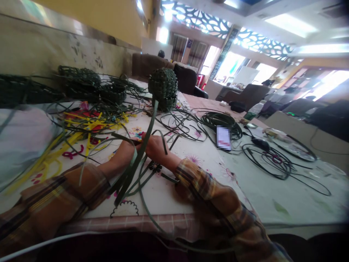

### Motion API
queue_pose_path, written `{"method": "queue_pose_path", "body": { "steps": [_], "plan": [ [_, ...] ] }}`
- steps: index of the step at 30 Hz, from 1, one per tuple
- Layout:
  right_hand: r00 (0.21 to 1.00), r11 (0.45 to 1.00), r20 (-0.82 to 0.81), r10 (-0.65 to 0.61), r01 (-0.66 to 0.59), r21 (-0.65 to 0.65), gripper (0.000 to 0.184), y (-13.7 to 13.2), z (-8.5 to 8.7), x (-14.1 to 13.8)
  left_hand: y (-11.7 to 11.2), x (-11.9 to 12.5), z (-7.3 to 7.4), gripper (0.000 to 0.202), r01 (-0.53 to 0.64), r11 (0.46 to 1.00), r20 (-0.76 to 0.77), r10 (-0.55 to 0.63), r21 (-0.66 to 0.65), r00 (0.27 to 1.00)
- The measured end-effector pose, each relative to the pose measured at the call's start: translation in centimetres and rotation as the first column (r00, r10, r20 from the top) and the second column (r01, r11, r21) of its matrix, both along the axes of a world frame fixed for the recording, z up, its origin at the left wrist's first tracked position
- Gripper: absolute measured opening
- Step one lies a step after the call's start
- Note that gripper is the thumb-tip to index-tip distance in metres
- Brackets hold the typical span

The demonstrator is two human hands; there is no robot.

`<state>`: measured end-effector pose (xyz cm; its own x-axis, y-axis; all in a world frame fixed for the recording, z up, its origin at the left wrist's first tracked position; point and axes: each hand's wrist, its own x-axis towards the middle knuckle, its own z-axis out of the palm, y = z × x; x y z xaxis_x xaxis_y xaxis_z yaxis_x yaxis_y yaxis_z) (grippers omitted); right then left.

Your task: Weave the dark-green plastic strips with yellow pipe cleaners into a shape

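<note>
Both hands meet over the flowered tablecloth [147, 203], in the middle of the view. My left hand [128, 149] is closed around dark green weaving strips [136, 163], which hang down in a loose bundle between my forearms. Right beside it, my right hand [156, 146] is also closed on the strips. Strip ends partly hide my fingers, so the exact grip is unclear. Just beyond my hands stands a dark green woven basket [163, 85] with a rounded top. One wide strip passes in front of it.
More woven baskets [79, 82] and loose strips lie at the back left. Yellow and red fuzzy stems [95, 123] are scattered nearby. To the right are coiled green strips [222, 122], a phone [223, 138], another coil [275, 160] and a plastic bottle [253, 111]. Chairs stand behind.
</note>
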<state>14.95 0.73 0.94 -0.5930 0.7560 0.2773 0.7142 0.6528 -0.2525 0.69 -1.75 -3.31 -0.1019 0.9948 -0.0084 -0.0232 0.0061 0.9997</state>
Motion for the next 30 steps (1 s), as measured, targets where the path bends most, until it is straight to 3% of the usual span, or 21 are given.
{"method": "queue_pose_path", "body": {
  "steps": [3,7,12,15,18,26,28,30],
  "plan": [
    [0.996,0.997,-0.084,-0.026,0.019,-0.08,0.016,0.2,0.2,0.1,-0.3,0.0,0.3,0.025,0.053,0.997,0.076,-0.049,-0.048,0.996],
    [0.995,0.982,-0.099,-0.025,0.006,-0.189,0.012,0.4,1.0,0.2,-1.4,0.6,2.0,0.024,0.072,0.995,0.022,-0.07,-0.064,0.997],
    [0.997,0.983,-0.075,0.008,-0.022,-0.18,0.013,-0.1,1.3,0.1,-2.4,1.5,4.3,0.03,0.038,0.999,-0.014,-0.039,-0.037,0.999],
    [0.974,0.981,-0.214,-0.071,0.029,-0.191,0.014,-0.2,0.8,0.0,-2.5,1.6,4.9,0.034,0.01,0.999,0.01,-0.01,-0.048,1.0],
    [0.916,0.959,-0.385,-0.111,-0.002,-0.283,0.014,0.1,0.1,-0.1,-2.5,1.5,4.7,0.034,0.0,0.996,0.021,0.002,-0.086,1.0],
    [0.699,0.841,-0.704,-0.123,-0.304,-0.449,0.018,0.3,-1.1,-0.1,-1.6,0.3,3.1,0.028,0.047,0.995,0.08,-0.039,-0.093,0.996],
    [0.684,0.805,-0.719,-0.126,-0.353,-0.476,0.017,0.5,-1.2,0.0,-1.3,0.1,2.7,0.029,0.032,0.994,0.089,-0.022,-0.109,0.996],
    [0.721,0.789,-0.689,-0.073,-0.381,-0.482,0.016,0.9,-1.0,0.3,-1.0,-0.1,2.2,0.032,0.022,0.994,0.123,-0.009,-0.107,0.992]
  ]
}}
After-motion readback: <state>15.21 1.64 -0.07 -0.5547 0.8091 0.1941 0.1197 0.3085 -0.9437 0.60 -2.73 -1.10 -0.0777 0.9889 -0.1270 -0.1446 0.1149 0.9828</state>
